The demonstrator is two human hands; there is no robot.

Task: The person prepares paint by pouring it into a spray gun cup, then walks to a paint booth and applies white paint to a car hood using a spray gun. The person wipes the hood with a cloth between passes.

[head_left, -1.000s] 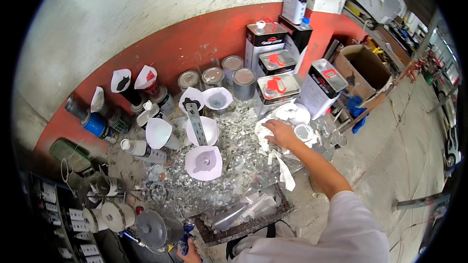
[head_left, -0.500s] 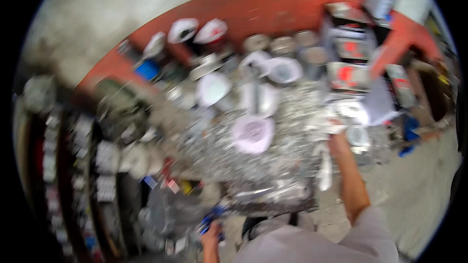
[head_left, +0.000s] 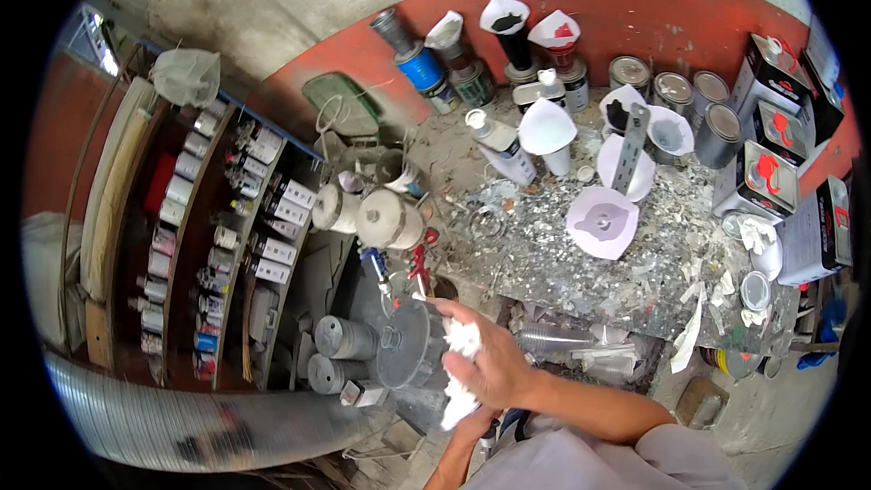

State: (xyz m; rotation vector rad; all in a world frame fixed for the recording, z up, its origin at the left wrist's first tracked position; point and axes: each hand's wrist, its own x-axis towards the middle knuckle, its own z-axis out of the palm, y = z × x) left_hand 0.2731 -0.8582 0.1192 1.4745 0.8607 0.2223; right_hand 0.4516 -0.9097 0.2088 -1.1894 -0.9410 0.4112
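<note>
My right hand is closed on a crumpled white paper wipe, pressed to the side of a dark grey round cup with a knobbed lid. The cup looks like the paint cup of a spray gun. My left hand is below, its fingers mostly covered by the right hand and the wipe; it appears to hold the gun from underneath. Just beyond the cup, a blue spray gun and a red spray gun hang beside the bench.
A paint-spattered bench carries a paper strainer, a white bottle, tins and solvent cans. Shelves of small cans stand left, above a ribbed metal duct. Two grey canisters are near the cup.
My right hand has moved from the bench's right side to the cup, bringing white paper. My left hand has come up and right, near it. The view has turned left and sharpened.
</note>
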